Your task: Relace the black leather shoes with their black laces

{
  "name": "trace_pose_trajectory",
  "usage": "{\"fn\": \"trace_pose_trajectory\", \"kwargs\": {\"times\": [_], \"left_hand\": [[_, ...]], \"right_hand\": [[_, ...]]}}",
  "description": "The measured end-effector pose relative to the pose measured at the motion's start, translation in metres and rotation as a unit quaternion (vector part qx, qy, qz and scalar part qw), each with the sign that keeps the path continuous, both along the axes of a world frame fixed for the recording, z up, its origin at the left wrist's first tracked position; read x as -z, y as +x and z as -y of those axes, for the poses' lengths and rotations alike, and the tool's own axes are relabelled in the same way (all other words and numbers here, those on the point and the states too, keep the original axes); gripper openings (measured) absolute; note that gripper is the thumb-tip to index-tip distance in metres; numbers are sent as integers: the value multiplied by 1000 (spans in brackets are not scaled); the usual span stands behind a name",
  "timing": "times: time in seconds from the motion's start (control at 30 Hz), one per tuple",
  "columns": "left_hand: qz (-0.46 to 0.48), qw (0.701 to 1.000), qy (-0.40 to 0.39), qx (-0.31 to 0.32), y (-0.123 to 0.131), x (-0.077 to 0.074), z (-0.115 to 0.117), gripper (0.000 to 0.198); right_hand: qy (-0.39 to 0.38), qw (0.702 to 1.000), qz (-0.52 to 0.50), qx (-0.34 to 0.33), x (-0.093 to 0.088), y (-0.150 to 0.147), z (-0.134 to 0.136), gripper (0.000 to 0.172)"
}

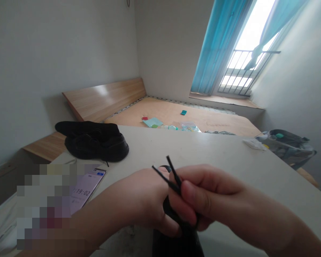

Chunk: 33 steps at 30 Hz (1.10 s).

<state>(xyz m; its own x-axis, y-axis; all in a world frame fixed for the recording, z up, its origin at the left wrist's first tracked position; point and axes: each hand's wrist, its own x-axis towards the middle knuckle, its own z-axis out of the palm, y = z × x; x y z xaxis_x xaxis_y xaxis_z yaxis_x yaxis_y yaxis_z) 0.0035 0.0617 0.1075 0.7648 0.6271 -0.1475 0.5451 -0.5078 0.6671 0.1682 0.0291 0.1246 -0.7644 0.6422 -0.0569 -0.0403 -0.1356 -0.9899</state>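
Two lace ends (163, 176) in right hand (207, 198); shoe (176, 245) cropped.

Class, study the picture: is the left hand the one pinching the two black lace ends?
No, the two black lace ends poke out from between the thumb and fingers of the right hand.

Left hand (152, 196): ungloved, with a bare wrist and a bare, tapering forearm (109, 214), partly masked by pixel blocks. Right hand (205, 192): ungloved, with a rounded thumb tip; wrist and adjoining forearm (280, 221) likewise bare.
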Motion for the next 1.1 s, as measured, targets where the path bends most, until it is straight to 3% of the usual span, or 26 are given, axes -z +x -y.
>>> {"fn": "trace_pose_trajectory", "kwargs": {"times": [0.13,0.3,0.43,0.5,0.57,0.87,1.0,1.1], "left_hand": [[-94,995,44,1,1,6,1,28],[-109,991,72,12,-1,8,-3,52],[-90,995,50,-17,-13,-5,-9,44],[-55,994,70,-57,-17,-14,-10,33],[-35,993,85,-80,-18,-17,-8,36],[-24,998,28,-49,1,1,4,31],[4,996,-74,-53,3,-1,3,35],[76,990,-101,-68,1,-5,-1,41]], "right_hand": [[19,993,-13,113,7,1,-9,38],[169,943,71,279,12,7,-27,32],[248,906,177,293,16,15,-39,29],[288,880,216,311,19,18,-43,27],[314,860,240,324,21,18,-44,26],[268,883,187,338,18,12,-38,28],[220,905,163,325,18,14,-40,28],[222,898,169,340,16,19,-42,31]]}}
